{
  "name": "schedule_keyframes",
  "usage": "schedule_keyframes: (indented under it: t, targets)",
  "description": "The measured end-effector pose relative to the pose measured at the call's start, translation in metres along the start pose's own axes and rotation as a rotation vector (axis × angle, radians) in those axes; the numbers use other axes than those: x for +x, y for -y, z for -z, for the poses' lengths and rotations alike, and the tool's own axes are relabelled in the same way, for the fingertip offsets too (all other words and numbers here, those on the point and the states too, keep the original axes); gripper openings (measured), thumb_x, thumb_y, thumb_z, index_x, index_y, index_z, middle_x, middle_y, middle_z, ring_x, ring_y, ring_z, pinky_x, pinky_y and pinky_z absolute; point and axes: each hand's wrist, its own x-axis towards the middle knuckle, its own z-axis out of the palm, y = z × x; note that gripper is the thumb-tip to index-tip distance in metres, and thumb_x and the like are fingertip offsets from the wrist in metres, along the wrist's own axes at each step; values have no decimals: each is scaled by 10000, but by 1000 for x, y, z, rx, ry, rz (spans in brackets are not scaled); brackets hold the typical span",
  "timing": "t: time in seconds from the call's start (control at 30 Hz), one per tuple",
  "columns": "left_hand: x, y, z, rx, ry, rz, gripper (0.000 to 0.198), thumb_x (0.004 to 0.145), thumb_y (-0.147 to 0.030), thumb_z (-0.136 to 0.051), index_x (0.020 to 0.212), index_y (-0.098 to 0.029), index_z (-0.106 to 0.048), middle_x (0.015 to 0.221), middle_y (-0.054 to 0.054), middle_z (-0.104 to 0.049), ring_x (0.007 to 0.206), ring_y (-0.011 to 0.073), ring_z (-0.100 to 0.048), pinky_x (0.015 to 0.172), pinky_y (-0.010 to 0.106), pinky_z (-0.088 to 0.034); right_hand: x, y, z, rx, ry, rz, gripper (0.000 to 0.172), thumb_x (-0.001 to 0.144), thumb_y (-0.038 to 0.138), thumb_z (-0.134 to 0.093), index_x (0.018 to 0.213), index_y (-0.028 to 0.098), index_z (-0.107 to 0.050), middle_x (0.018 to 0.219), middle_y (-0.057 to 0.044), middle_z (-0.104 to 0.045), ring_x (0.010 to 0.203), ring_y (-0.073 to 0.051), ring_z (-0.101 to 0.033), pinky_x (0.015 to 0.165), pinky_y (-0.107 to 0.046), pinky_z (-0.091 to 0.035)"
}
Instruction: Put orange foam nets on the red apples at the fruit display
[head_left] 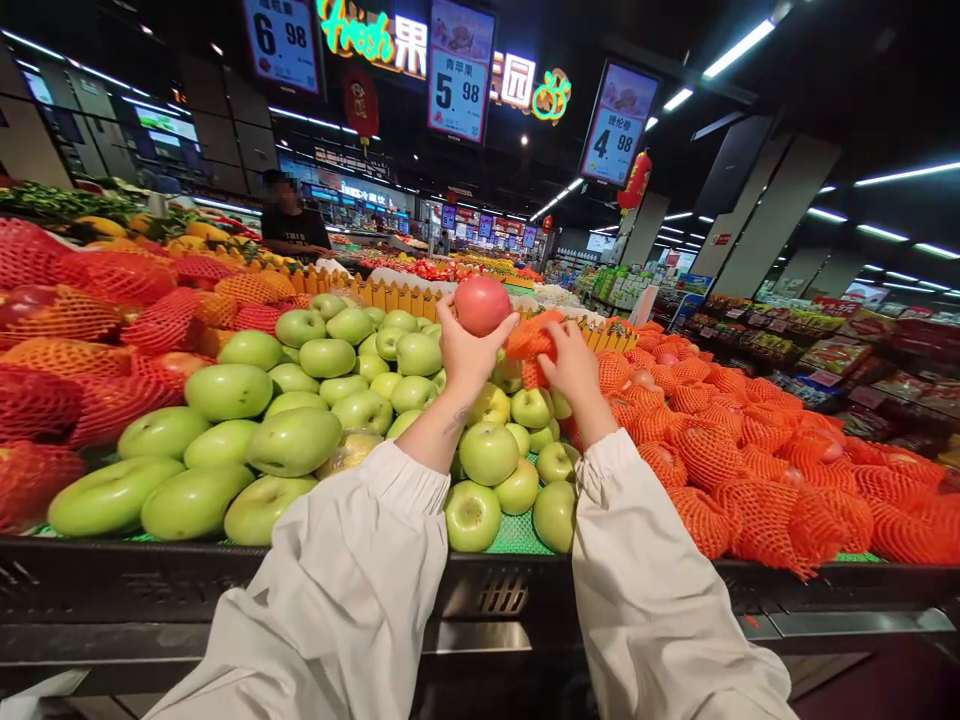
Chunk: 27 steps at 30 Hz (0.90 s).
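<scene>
A red apple (482, 305) rests in the grip of my left hand (466, 352), raised over a heap of green apples (362, 410). Just to its right, my right hand (571, 368) pinches a crumpled orange foam net (534, 342). The net is off the apple and hangs down a little below my fingers. My left thumb points toward the net; whether the two touch I cannot tell. Beneath both wrists lie more green apples, with a strip of green mat (519, 535) showing between them.
Red apples in orange foam nets (705, 440) fill the right side. Fruit in red and orange nets (112, 320) is piled at left. A black display edge (502, 590) runs along the front. Price signs (459, 70) hang overhead. A person (289, 215) stands far left behind the display.
</scene>
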Motion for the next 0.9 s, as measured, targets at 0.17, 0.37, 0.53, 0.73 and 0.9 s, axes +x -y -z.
schedule_keyframes:
  t: [0.17,0.37,0.53,0.73,0.9]
  targets:
    - [-1,-1,0,25,69,74,775,659,-496,-869,1221,-183,-436,1207,126,-659,1085,249,-691,942,347,-535,1,-10,-33,195,54,158,403,848,257,-611,1246,193,-597,1267,-134,-580,1198,-305,-567,1063,-456,-465]
    - [-4,0,-1,-237,183,139,664,605,-621,-845,1042,-154,-668,992,88,-727,935,243,-702,863,329,-546,9,-31,-51,628,48,9,419,749,536,-730,951,188,-614,1047,-99,-700,1021,-282,-643,991,-450,-482]
    - [-3,-2,2,-249,291,164,628,616,-686,-802,956,-161,-752,909,80,-742,882,246,-694,819,333,-542,21,-53,-57,869,-113,-128,436,686,582,-754,879,204,-652,973,-66,-725,963,-259,-661,964,-427,-504]
    - [1,-7,10,-32,483,-1,657,589,-664,-819,1007,-162,-753,976,93,-751,926,281,-687,870,389,-529,17,-44,-78,855,-226,-6,297,753,386,-685,967,181,-708,1077,-116,-744,1077,-284,-669,1059,-468,-471]
    - [-1,-4,11,223,674,-143,640,600,-639,-819,1069,-209,-750,1037,82,-764,980,320,-698,898,429,-521,16,-36,-75,750,-166,195,452,681,172,-690,1132,184,-675,1216,-122,-703,1133,-277,-654,1040,-442,-503]
